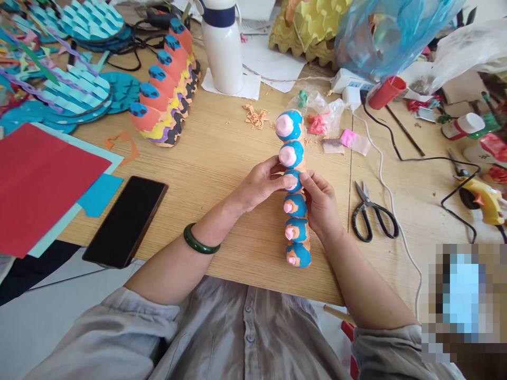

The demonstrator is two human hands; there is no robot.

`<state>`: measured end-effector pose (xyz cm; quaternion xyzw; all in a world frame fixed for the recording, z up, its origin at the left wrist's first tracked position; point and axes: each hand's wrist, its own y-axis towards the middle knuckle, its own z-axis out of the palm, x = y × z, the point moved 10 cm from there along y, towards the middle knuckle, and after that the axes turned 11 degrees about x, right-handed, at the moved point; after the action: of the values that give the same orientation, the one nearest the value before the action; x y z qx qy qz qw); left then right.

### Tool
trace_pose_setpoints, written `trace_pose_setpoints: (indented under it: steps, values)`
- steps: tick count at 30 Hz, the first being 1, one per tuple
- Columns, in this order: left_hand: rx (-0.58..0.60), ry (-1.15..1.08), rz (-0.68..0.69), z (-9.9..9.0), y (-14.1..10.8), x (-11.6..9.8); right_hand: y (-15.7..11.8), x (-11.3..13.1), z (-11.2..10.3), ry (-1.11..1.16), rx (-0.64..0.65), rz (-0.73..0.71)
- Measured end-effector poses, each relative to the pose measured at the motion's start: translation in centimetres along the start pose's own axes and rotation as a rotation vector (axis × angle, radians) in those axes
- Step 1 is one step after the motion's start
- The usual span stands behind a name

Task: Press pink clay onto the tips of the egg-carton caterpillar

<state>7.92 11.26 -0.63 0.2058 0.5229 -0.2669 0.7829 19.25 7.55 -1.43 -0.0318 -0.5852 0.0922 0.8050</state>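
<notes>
Between my hands is a long strip of egg-carton bumps covered in orange and blue clay, with a pink piece on each bump. It lies lengthwise away from me. My left hand grips its left side, the thumb pressed on the pink piece of the third bump from the far end. My right hand holds the right side at the same bump, thumb and fingers closed on the edge. The pink pieces on the two far bumps look larger than those on the near ones. My fingers under the strip are partly hidden.
Black-handled scissors lie right of my right hand. A finished-looking orange bumpy strip, a phone and red paper are at left. Behind stand a white bottle and yellow egg cartons. Cables and a yellow glue gun lie right.
</notes>
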Motion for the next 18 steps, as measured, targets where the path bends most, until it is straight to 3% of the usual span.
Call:
trace_pose_setpoints:
  steps: [5, 10, 14, 18]
  values:
    - [-0.018, -0.016, -0.017, 0.0, 0.0, 0.2, 0.0, -0.1, 0.2, 0.007, 0.007, 0.012]
    - [0.068, -0.135, -0.029, 0.8, -0.1, -0.3, 0.0, 0.5, -0.1, 0.013, -0.009, 0.006]
    - [0.164, -0.060, 0.013, 1.3, -0.2, -0.9, -0.1, 0.8, -0.1, -0.002, -0.006, 0.001]
    - [0.176, 0.019, 0.042, 1.2, -0.2, -1.1, -0.1, 0.9, -0.3, -0.027, -0.012, -0.015]
